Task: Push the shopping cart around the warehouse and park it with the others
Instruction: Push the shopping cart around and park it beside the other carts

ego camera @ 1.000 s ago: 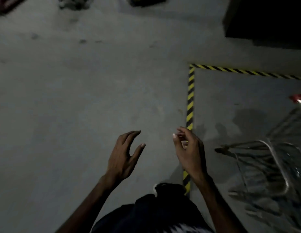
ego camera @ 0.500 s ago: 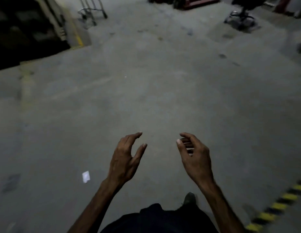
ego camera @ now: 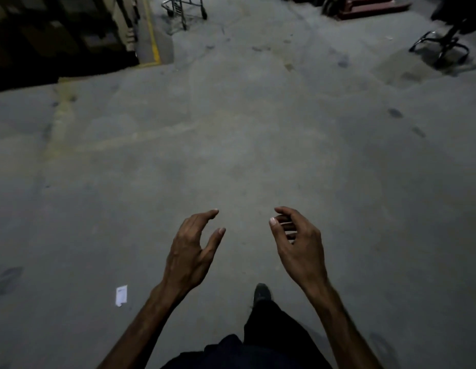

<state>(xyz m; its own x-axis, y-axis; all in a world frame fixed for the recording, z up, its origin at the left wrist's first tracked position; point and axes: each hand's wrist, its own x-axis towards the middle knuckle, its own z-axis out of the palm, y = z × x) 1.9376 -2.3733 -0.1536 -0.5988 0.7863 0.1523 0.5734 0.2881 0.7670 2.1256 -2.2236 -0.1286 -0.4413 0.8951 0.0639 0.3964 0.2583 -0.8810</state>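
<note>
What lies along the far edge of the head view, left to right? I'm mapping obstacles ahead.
Dark shelving → yellow floor line → metal cart frame → red pallet → office chair base.

Bare forearms, dark trousers point(ego camera: 271, 339), a dark shoe point(ego camera: 261, 292).

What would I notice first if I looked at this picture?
Two empty hands, the left hand and right hand, held out low in the middle over grey floor. Far off at the top stands a cart, with a chair top right. A white paper lies lower left.
</note>
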